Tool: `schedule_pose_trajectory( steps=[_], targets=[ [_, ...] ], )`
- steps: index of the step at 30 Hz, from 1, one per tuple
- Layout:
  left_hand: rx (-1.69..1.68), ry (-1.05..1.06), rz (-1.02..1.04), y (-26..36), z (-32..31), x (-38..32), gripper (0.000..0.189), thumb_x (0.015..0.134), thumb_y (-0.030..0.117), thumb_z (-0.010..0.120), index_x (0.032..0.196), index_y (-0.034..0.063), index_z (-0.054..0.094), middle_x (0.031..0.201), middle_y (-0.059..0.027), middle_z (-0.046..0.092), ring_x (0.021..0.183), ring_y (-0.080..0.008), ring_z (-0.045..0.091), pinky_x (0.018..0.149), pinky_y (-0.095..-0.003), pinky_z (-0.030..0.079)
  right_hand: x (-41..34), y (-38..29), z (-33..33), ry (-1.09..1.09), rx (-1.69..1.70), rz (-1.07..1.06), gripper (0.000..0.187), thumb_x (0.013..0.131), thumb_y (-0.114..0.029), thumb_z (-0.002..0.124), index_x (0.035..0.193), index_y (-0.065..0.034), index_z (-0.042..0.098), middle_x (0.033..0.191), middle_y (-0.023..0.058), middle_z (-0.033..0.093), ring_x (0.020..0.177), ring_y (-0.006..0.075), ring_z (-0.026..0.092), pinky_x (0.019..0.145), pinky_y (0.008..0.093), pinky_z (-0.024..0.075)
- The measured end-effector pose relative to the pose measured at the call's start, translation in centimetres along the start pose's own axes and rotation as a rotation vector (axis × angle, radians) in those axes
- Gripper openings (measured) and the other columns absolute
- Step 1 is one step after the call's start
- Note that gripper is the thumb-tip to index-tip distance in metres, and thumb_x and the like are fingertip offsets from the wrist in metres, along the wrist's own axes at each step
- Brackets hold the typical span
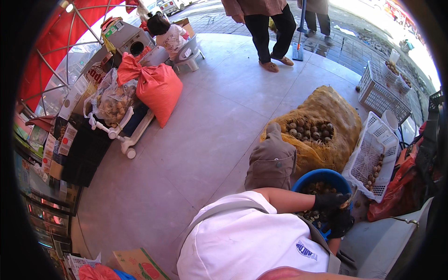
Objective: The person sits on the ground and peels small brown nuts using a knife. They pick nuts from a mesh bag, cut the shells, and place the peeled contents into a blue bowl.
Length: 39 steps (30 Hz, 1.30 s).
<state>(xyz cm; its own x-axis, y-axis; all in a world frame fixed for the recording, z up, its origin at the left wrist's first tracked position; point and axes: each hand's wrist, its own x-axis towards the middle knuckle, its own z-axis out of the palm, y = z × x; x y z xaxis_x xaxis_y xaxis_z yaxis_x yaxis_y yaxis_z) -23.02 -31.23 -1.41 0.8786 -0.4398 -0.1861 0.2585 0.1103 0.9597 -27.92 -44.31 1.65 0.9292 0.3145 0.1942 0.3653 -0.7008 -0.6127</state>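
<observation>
Both my hands wear black gloves and are close together over a blue plastic basin (301, 182). My left hand (329, 202) has its fingers closed around a small tan piece (346, 203), perhaps nut or shell. Just below it, my right hand (340, 224) is bent inward at the basin's near rim; what its fingers hold is hidden. Dark and tan nut or husk pieces (316, 188) lie in the basin. Beyond it, a yellow mesh sack (336, 105) lies open at one side, showing round brown nuts (308, 131).
A white plastic crate (362, 164) with some nuts stands right of the basin, near a red bag (392, 196). Farther off is an upturned crate (385, 91) bearing nut cups. A person (269, 31) stands ahead by a mop (298, 52). A child sits beside a red sack (161, 91).
</observation>
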Motion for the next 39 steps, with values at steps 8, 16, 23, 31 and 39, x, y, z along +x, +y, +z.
schedule_pose_trajectory(
  steps=[8, 16, 23, 31, 39],
  targets=[
    [0.902, 0.23, 0.759, -0.3, -2.5, -0.4, 0.037, 0.087, 0.025, 0.055, 0.12, 0.0083, 0.054, 0.086, -0.0159, 0.06, 0.08, -0.0333, 0.06, 0.072, -0.0434, 0.047, -0.5, -2.2, -0.9, 0.116, 0.142, 0.11, 0.031, 0.087, -0.022, 0.06, 0.113, -0.0053, 0.059, 0.1, 0.0155, 0.063, 0.089, 0.0346, 0.061, 0.076, 0.0397, 0.0489],
    [0.496, -0.169, 0.481, 9.0, -1.7, -4.6, 0.039, 0.09, 0.019, 0.055, 0.122, -0.0023, 0.049, 0.116, -0.0203, 0.058, 0.108, -0.0346, 0.056, 0.097, -0.0389, 0.042, -0.3, -2.6, -1.4, 0.242, -0.235, 0.102, 0.017, 0.086, -0.017, 0.059, 0.097, -0.0041, 0.061, 0.079, 0.0143, 0.059, 0.071, 0.0322, 0.058, 0.064, 0.0417, 0.0462],
    [-0.246, -0.344, 0.326, 9.4, -1.6, -4.1, 0.05, 0.085, 0.008, 0.063, 0.13, -0.001, 0.044, 0.123, -0.0155, 0.057, 0.112, -0.0271, 0.056, 0.105, -0.0367, 0.035, -0.6, -4.1, -0.1, 0.404, -0.184, 0.061, 0.016, 0.088, -0.017, 0.055, 0.096, -0.0048, 0.061, 0.086, 0.0182, 0.058, 0.075, 0.0305, 0.058, 0.064, 0.041, 0.0456],
    [-0.079, -0.184, 0.097, 8.2, -1.7, -3.3, 0.055, 0.097, 0.047, 0.037, 0.129, 0.0028, 0.048, 0.121, -0.0138, 0.059, 0.11, -0.0259, 0.057, 0.102, -0.0372, 0.039, -0.7, -5.9, -0.9, 0.277, -0.039, 0.095, 0.012, 0.088, -0.014, 0.053, 0.089, -0.0041, 0.058, 0.078, 0.018, 0.059, 0.072, 0.0338, 0.06, 0.06, 0.0438, 0.0457],
    [0.199, -0.091, 0.224, 9.3, -0.7, -4.7, 0.044, 0.099, 0.034, 0.032, 0.126, 0.0025, 0.048, 0.121, -0.0132, 0.058, 0.111, -0.0231, 0.056, 0.1, -0.036, 0.042, -0.5, -5.5, -0.6, 0.087, 0.005, 0.088, 0.012, 0.087, -0.013, 0.054, 0.088, -0.0015, 0.059, 0.075, 0.0175, 0.059, 0.069, 0.033, 0.06, 0.063, 0.0434, 0.047]
  ],
)
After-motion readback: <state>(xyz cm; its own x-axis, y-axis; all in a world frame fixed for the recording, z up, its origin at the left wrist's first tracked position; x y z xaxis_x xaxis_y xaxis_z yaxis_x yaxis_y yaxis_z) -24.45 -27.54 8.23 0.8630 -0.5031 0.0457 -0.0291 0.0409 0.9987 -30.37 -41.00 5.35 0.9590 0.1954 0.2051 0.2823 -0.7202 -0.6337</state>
